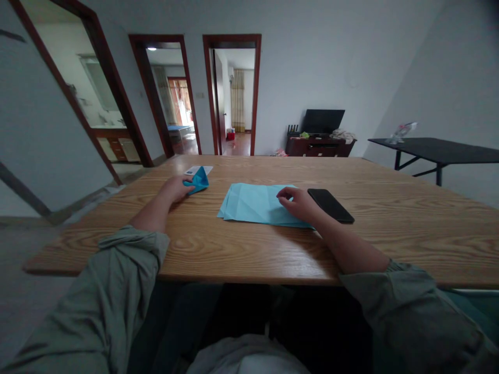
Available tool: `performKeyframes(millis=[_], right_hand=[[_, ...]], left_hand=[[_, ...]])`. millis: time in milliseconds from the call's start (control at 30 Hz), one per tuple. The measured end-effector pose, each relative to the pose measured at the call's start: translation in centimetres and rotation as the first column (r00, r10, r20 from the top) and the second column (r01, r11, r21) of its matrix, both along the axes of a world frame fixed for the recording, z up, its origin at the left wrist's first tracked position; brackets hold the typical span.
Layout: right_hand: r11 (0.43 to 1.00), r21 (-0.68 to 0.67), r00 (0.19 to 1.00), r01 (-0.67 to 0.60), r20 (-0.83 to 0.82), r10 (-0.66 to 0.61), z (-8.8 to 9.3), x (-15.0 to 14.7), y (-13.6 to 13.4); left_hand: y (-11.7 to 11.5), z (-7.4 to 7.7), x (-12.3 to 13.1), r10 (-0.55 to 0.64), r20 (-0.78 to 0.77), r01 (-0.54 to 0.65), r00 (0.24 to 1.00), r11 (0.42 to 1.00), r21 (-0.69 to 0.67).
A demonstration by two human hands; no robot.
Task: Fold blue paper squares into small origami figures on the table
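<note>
My left hand (177,189) is closed on a blue folded paper boat (200,179) at the left of the table. Its fingers press around the near side of the folds, and a pointed peak stands up. Just behind it a white printed card or slip (194,170) lies flat, partly covered by the folded paper. My right hand (298,202) is over the right part of a few light blue paper sheets (253,203), with its fingers curled in and nothing seen in them. The sheets lie loosely stacked, creased, their edges not lined up. Whether the fingertips touch the paper I cannot tell.
A black phone (330,205) lies right of the sheets, close to my right forearm. All this is on a wooden table (234,254), its near edge in front of my body. Beyond stand a TV cabinet (322,147) and a black folding table (440,150).
</note>
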State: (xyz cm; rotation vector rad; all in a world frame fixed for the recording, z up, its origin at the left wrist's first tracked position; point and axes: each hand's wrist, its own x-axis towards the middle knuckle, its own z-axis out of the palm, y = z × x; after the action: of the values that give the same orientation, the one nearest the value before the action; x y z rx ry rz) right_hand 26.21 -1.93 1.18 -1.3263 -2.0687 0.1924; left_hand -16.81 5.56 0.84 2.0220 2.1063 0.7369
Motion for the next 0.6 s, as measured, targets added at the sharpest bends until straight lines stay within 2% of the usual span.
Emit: performKeyframes(millis=[133,300,600], right_hand=[[0.999,-0.041,0.999,0.015,0.046,-0.013,-0.4,0.3,0.3],[0.995,-0.097,0.987,0.003,0.157,0.012,-0.5,0.2,-0.1],[0.965,-0.166,0.896,-0.202,0.366,0.250,0.7,-0.8,-2.2]], left_hand=[[0.5,-0.7,-2.1,0.117,-0.094,-0.109,0.989,0.990,0.084],[1.0,-1.2,-3.0,0.124,-0.105,-0.115,0.987,0.989,0.093],[1.3,-1.3,-2.6,0.105,-0.081,-0.089,0.991,0.979,0.184]])
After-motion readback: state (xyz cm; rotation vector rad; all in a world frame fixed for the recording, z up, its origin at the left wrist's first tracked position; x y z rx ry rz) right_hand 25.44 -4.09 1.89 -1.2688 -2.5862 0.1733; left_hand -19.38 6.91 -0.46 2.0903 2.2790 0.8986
